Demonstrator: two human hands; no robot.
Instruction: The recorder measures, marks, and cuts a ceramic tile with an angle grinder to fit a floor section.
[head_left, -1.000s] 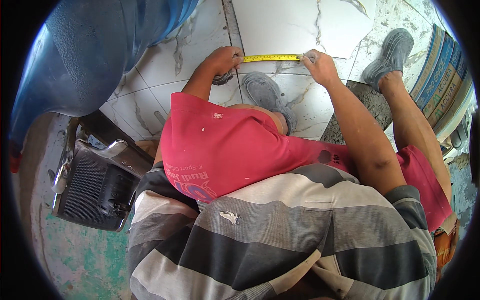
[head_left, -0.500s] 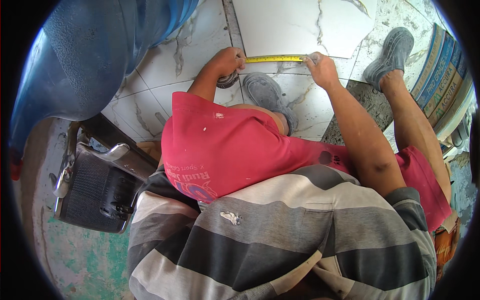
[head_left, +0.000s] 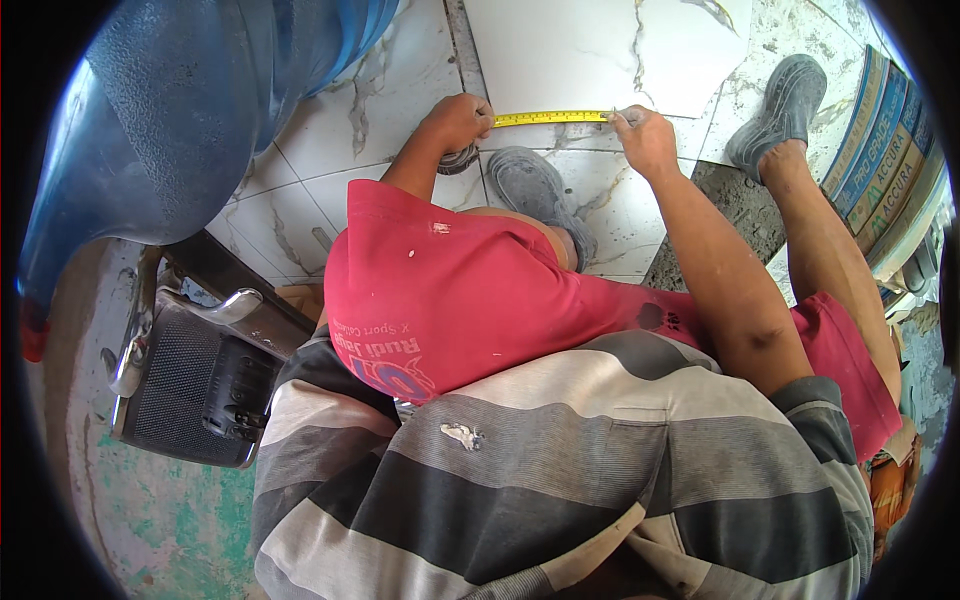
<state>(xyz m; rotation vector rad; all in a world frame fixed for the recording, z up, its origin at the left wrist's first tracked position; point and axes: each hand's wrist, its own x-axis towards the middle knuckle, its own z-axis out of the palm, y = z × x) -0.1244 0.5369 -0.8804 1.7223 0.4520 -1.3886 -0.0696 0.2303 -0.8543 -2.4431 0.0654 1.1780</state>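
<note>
A yellow tape measure (head_left: 550, 117) stretches straight between my hands along the lower edge of a white, grey-veined tile (head_left: 590, 55). My left hand (head_left: 460, 120) is closed round the tape's left part; a dark rounded object (head_left: 458, 160) just below it is partly hidden and hard to identify. At the other end, my right hand (head_left: 645, 135) pinches the tape's metal tip with thumb and fingers. Grey rubber clogs (head_left: 525, 180) are on my feet, one below the tape, the other out to the right.
A large blue water jug (head_left: 160, 120) fills the upper left, above a black mesh chair with chrome arms (head_left: 180, 380). Patterned boxes (head_left: 865, 150) and a rounded pale rim stand at the right. A rough grey patch (head_left: 690, 230) interrupts the tiled floor (head_left: 340, 130).
Both hands and the tape have shifted very slightly right and down, with the tape still stretched between them. Otherwise the scene stays much the same.
</note>
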